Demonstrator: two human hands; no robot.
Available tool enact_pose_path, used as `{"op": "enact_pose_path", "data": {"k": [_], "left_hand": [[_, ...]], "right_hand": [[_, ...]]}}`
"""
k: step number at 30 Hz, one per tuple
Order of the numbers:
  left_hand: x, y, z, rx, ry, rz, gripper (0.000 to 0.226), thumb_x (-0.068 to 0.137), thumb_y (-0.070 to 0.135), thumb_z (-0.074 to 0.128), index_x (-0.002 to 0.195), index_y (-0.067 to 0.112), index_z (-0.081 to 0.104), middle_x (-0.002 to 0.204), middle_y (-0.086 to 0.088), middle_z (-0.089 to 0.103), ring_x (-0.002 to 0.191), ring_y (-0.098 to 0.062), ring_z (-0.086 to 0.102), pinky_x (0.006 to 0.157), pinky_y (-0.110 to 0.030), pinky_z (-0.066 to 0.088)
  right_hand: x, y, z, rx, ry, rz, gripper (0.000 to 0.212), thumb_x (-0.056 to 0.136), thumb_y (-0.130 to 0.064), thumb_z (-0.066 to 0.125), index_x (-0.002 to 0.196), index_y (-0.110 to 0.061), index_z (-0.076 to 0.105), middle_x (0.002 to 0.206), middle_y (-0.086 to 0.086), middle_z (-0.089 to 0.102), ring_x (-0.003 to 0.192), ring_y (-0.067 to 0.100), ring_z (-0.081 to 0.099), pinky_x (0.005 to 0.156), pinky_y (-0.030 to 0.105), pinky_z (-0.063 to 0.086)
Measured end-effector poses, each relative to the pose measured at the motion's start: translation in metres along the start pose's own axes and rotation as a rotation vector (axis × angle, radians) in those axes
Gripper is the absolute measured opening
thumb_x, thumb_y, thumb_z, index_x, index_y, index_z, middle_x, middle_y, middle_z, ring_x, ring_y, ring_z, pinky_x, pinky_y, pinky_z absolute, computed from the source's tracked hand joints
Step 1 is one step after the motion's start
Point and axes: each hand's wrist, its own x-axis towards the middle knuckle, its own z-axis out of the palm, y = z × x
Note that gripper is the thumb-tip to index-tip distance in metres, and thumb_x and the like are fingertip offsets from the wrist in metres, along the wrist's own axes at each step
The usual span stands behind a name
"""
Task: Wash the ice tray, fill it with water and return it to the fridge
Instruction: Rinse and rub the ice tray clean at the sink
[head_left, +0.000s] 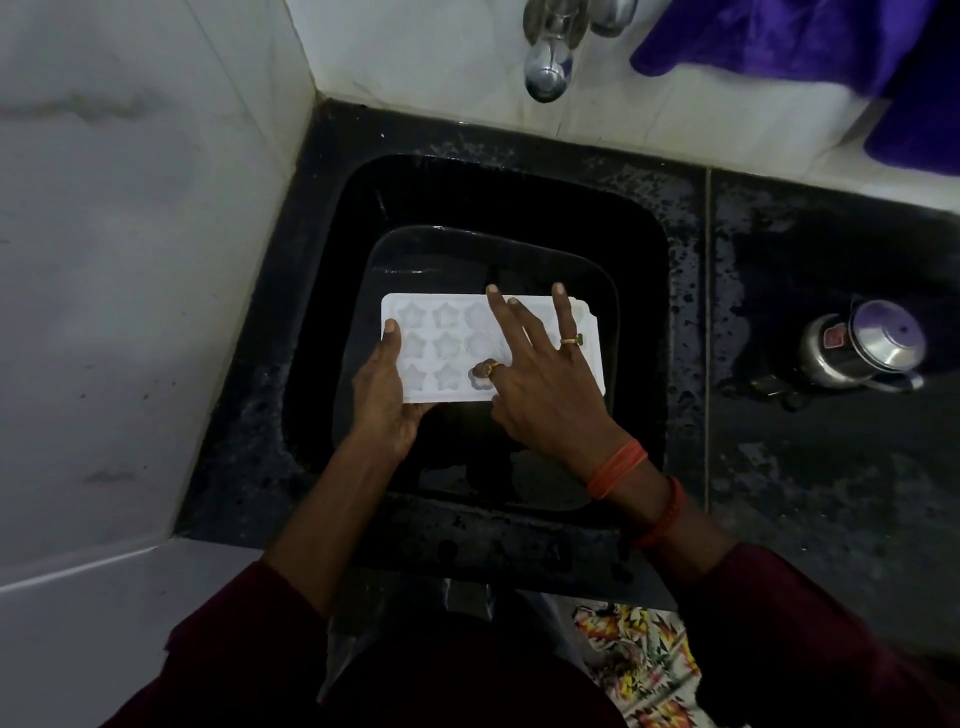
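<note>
Counter (789, 467): black speckled stone, wet, with a seam running near to far right of the sink. White marbled wall tile (130, 260) on the left and far sides.

Sink (641, 249): black, rounded square, sunk into the counter. Its floor is glossy and dark, so detail there is hard to read.

Tray (447, 332): white plastic, rectangular, held level inside the sink above the floor, toward its middle. Star-shaped cavities on the left, rounder scalloped ones further right. The right half is mostly covered by the hand.

Left hand (384, 389): clamps the tray's left end, thumb flat on the top rim, fingers curled under and out of sight.

Right hand (545, 384): lies spread on top of the tray, three fingers straight and fanned toward the far edge. One ringed digit bends down into a near-row cavity; cannot tell which digit. It grasps nothing, only presses on the surface. A second ring sits on the rightmost finger. Orange bands (618, 467) circle the wrist.

Cloth (831, 41): purple, plush, far right, cut off by the frame.

Pot (862, 345): shiny steel, lidded, on the right counter, with a red label too small to read.

Tap (545, 73): chrome, rounded spout on the far wall, its top cut off.
</note>
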Motion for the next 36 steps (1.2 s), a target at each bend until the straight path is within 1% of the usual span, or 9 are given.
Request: {"op": "enact_pose_path", "data": {"k": [3, 6, 12, 18, 24, 28, 30, 33, 36], "left_hand": [[0.002, 0.0, -0.001, 0.001, 0.003, 0.008, 0.046, 0.098, 0.046, 0.062, 0.127, 0.011, 0.067, 0.116, -0.012, 0.076, 0.103, -0.032, 0.076, 0.091, -0.055, 0.059], [0.004, 0.0, -0.001, -0.003, 0.008, 0.009, 0.046, 0.097, 0.046, 0.064, 0.126, 0.011, 0.067, 0.115, -0.012, 0.077, 0.103, -0.033, 0.075, 0.095, -0.058, 0.057], [0.007, 0.002, -0.002, -0.02, -0.011, 0.013, 0.049, 0.097, 0.048, 0.063, 0.129, 0.012, 0.066, 0.119, -0.012, 0.075, 0.108, -0.034, 0.073, 0.098, -0.061, 0.054], [0.005, 0.002, 0.0, -0.019, -0.005, 0.015, 0.045, 0.097, 0.047, 0.063, 0.126, 0.012, 0.067, 0.117, -0.012, 0.076, 0.107, -0.033, 0.074, 0.098, -0.06, 0.055], [0.006, 0.002, 0.0, -0.024, -0.008, 0.01, 0.047, 0.097, 0.047, 0.063, 0.128, 0.012, 0.067, 0.119, -0.012, 0.075, 0.108, -0.034, 0.074, 0.098, -0.061, 0.054], [0.007, 0.002, 0.0, -0.031, -0.009, 0.013, 0.049, 0.096, 0.048, 0.063, 0.128, 0.01, 0.067, 0.119, -0.013, 0.075, 0.108, -0.034, 0.073, 0.099, -0.061, 0.054], [0.006, 0.003, 0.001, -0.037, -0.009, 0.017, 0.047, 0.097, 0.047, 0.063, 0.127, 0.011, 0.067, 0.118, -0.012, 0.076, 0.107, -0.033, 0.074, 0.098, -0.06, 0.055], [0.006, 0.005, 0.002, -0.04, -0.008, 0.019, 0.047, 0.097, 0.046, 0.063, 0.127, 0.011, 0.067, 0.118, -0.012, 0.076, 0.107, -0.033, 0.074, 0.097, -0.06, 0.056], [0.006, 0.004, 0.001, -0.032, 0.002, 0.018, 0.047, 0.097, 0.047, 0.063, 0.128, 0.011, 0.067, 0.118, -0.012, 0.076, 0.106, -0.032, 0.074, 0.094, -0.058, 0.057]], "right_hand": [[0.002, 0.002, -0.001, 0.049, 0.029, 0.0, 0.013, 0.078, -0.016, 0.07, 0.089, -0.02, 0.077, 0.161, 0.024, 0.026, 0.145, 0.036, 0.038, 0.12, 0.058, -0.016], [0.004, 0.003, -0.001, 0.09, 0.061, -0.006, 0.013, 0.077, -0.014, 0.072, 0.087, -0.021, 0.076, 0.16, 0.024, 0.028, 0.144, 0.035, 0.039, 0.12, 0.058, -0.017], [0.004, -0.001, 0.008, 0.071, -0.002, -0.037, 0.028, 0.086, -0.017, 0.051, 0.1, -0.019, 0.075, 0.164, 0.022, 0.018, 0.148, 0.037, 0.031, 0.119, 0.06, -0.017], [0.006, 0.003, 0.006, 0.08, 0.059, -0.028, 0.02, 0.075, -0.011, 0.066, 0.091, -0.019, 0.075, 0.159, 0.021, 0.032, 0.144, 0.035, 0.039, 0.12, 0.058, -0.016], [0.004, 0.002, 0.011, 0.055, 0.015, -0.07, 0.021, 0.084, -0.014, 0.062, 0.1, -0.017, 0.076, 0.162, 0.022, 0.024, 0.147, 0.037, 0.033, 0.12, 0.064, -0.008], [0.003, 0.004, 0.007, 0.082, 0.106, -0.043, 0.02, 0.078, -0.013, 0.067, 0.094, -0.019, 0.078, 0.154, 0.019, 0.043, 0.141, 0.032, 0.043, 0.121, 0.059, -0.012], [0.003, 0.003, 0.007, 0.107, 0.128, -0.023, 0.021, 0.078, -0.013, 0.061, 0.091, -0.019, 0.077, 0.15, 0.017, 0.048, 0.139, 0.03, 0.046, 0.122, 0.059, -0.011], [0.001, 0.0, 0.013, 0.117, 0.102, -0.015, 0.031, 0.082, -0.015, 0.048, 0.092, -0.019, 0.077, 0.151, 0.018, 0.046, 0.138, 0.032, 0.046, 0.122, 0.061, -0.005], [0.0, 0.001, 0.014, 0.09, 0.102, -0.032, 0.024, 0.085, -0.015, 0.056, 0.095, -0.02, 0.077, 0.152, 0.019, 0.045, 0.139, 0.032, 0.045, 0.122, 0.062, -0.005]]}}
